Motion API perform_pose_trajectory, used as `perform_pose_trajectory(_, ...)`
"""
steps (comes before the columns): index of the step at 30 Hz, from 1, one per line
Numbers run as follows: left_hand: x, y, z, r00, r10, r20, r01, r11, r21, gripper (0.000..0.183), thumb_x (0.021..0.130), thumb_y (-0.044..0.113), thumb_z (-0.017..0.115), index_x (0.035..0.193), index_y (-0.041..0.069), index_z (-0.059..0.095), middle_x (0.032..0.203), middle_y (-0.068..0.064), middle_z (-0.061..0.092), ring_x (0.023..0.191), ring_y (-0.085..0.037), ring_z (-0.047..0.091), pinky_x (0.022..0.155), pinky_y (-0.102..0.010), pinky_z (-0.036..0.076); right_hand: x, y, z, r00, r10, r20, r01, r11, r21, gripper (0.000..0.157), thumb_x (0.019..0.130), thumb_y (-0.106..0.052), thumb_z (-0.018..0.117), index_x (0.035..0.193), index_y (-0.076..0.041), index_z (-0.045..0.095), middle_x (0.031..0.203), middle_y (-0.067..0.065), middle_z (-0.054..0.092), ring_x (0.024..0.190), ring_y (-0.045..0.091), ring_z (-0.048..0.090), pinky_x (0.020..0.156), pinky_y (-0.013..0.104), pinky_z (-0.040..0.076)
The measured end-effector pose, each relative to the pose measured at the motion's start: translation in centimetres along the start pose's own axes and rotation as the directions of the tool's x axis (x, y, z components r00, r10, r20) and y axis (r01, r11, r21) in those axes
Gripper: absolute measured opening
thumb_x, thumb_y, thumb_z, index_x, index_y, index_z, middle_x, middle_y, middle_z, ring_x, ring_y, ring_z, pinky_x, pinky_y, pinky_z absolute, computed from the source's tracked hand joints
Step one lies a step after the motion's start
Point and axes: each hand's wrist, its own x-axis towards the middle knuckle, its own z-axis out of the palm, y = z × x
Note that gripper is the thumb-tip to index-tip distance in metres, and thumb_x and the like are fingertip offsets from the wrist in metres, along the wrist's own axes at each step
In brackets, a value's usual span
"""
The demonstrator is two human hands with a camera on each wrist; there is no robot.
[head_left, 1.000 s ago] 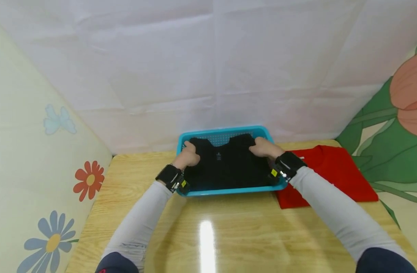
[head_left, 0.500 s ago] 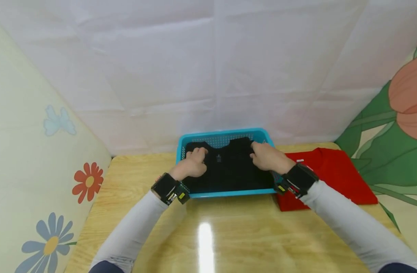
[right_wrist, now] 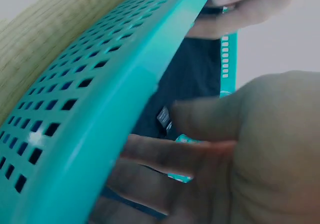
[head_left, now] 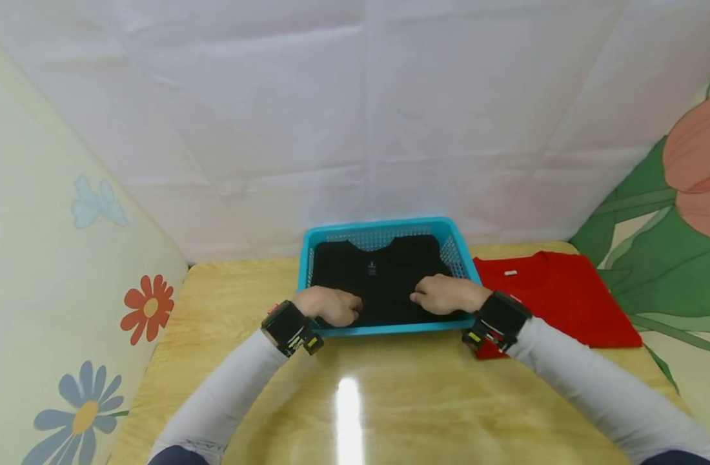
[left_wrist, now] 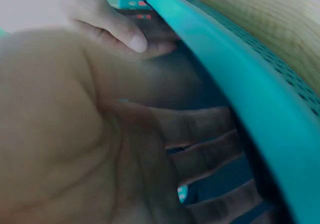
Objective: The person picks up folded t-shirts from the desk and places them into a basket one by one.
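Observation:
A folded black T-shirt [head_left: 384, 274] lies flat inside a blue plastic basket [head_left: 384, 329], its neckline toward the back wall and a small pale print below the collar. My left hand [head_left: 330, 305] is over the shirt's near left part, just inside the front rim. In the left wrist view its fingers [left_wrist: 200, 156] reach down, nearly straight, beside the basket's wall. My right hand [head_left: 448, 294] lies over the near right part of the shirt. Extended fingers [right_wrist: 150, 184] show in the right wrist view, against the dark cloth. Neither hand grips the shirt; some fingertips are hidden.
A folded red T-shirt [head_left: 564, 297] lies on the wooden table [head_left: 413, 394], right of the basket. White sheeting [head_left: 355, 129] hangs behind the table. Walls painted with flowers stand at left and right.
Both hands have come from the shirt's shoulders at the back toward the front rim. The fingers that held the shoulders have let go, and the shirt now lies lower in the basket.

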Motion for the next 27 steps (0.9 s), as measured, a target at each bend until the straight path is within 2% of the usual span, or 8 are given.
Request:
perform_pose_trajectory(3, -0.2, -0.3, 1.0, 0.999, -0.031, 0.044, 0.031, 0.999, -0.014, 0.060, 0.106, 0.053, 0.038, 0.151, 0.015, 0.048, 0.158, -0.005, 0.045, 0.148, -0.024, 0.040, 0.122, -0.044, 0.033, 0.3, 0.1, 1.0, 0.998, 0.050, 0.037, -0.050, 0.999, -0.012, 0.052, 0.108, -0.036, 0.042, 0.138, 0.004, 0.057, 0.143, 0.024, 0.056, 0.128, 0.040, 0.056, 0.107, 0.057, 0.046)
perform_pose_trajectory(6, -0.4, -0.4, 1.7, 0.996, -0.068, 0.053, 0.071, 0.996, -0.053, 0.069, 0.103, 0.063, 0.034, 0.149, 0.014, 0.051, 0.157, -0.006, 0.047, 0.145, -0.024, 0.044, 0.121, -0.046, 0.034, 0.4, 0.1, 1.5, 0.994, 0.095, 0.054, -0.094, 0.995, -0.013, 0.058, 0.107, -0.044, 0.041, 0.139, 0.003, 0.057, 0.146, 0.023, 0.054, 0.133, 0.042, 0.052, 0.110, 0.060, 0.042)
perform_pose_trajectory(10, -0.4, -0.3, 2.1, 0.995, -0.094, 0.023, 0.096, 0.991, -0.096, 0.074, 0.102, 0.067, 0.030, 0.146, 0.012, 0.054, 0.154, -0.009, 0.050, 0.142, -0.028, 0.047, 0.119, -0.048, 0.035, 0.2, 0.2, 1.5, 0.991, 0.128, 0.046, -0.128, 0.992, -0.010, 0.062, 0.107, -0.048, 0.040, 0.138, 0.002, 0.058, 0.146, 0.021, 0.055, 0.132, 0.040, 0.054, 0.110, 0.061, 0.041)
perform_pose_trajectory(17, -0.4, -0.3, 2.6, 0.994, -0.105, -0.003, 0.104, 0.987, -0.125, 0.082, 0.100, 0.072, 0.026, 0.149, 0.011, 0.050, 0.158, -0.011, 0.045, 0.146, -0.033, 0.043, 0.120, -0.051, 0.034, 0.0, 0.7, 1.5, 0.989, 0.131, 0.062, -0.130, 0.991, -0.024, 0.061, 0.107, -0.048, 0.039, 0.140, -0.001, 0.058, 0.148, 0.021, 0.053, 0.135, 0.041, 0.051, 0.112, 0.062, 0.039)
perform_pose_trajectory(24, 0.0, -0.6, 2.5, 0.994, -0.109, -0.007, 0.106, 0.980, -0.167, 0.094, 0.093, 0.083, 0.016, 0.154, 0.016, 0.043, 0.163, -0.008, 0.037, 0.148, -0.034, 0.038, 0.120, -0.055, 0.033, -0.3, 1.1, 1.6, 0.989, 0.128, 0.080, -0.128, 0.992, -0.011, 0.064, 0.106, -0.052, 0.038, 0.138, 0.000, 0.059, 0.146, 0.021, 0.056, 0.135, 0.042, 0.052, 0.110, 0.062, 0.040)
perform_pose_trajectory(26, 0.0, -0.6, 2.6, 0.994, -0.103, -0.032, 0.096, 0.979, -0.177, 0.093, 0.095, 0.081, 0.017, 0.152, 0.015, 0.046, 0.162, -0.009, 0.040, 0.147, -0.033, 0.041, 0.119, -0.053, 0.034, -0.5, 1.2, 1.6, 0.990, 0.127, 0.057, -0.127, 0.992, 0.002, 0.065, 0.106, -0.053, 0.038, 0.139, 0.000, 0.058, 0.147, 0.021, 0.055, 0.135, 0.042, 0.051, 0.110, 0.062, 0.040)
perform_pose_trajectory(27, 0.0, -0.5, 2.7, 0.995, -0.089, -0.051, 0.078, 0.979, -0.189, 0.091, 0.096, 0.079, 0.018, 0.148, 0.012, 0.052, 0.157, -0.010, 0.046, 0.143, -0.031, 0.046, 0.118, -0.052, 0.037, -0.6, 1.2, 1.6, 0.992, 0.119, 0.042, -0.119, 0.993, 0.002, 0.065, 0.106, -0.053, 0.037, 0.139, 0.000, 0.058, 0.147, 0.021, 0.055, 0.136, 0.042, 0.051, 0.110, 0.062, 0.040)
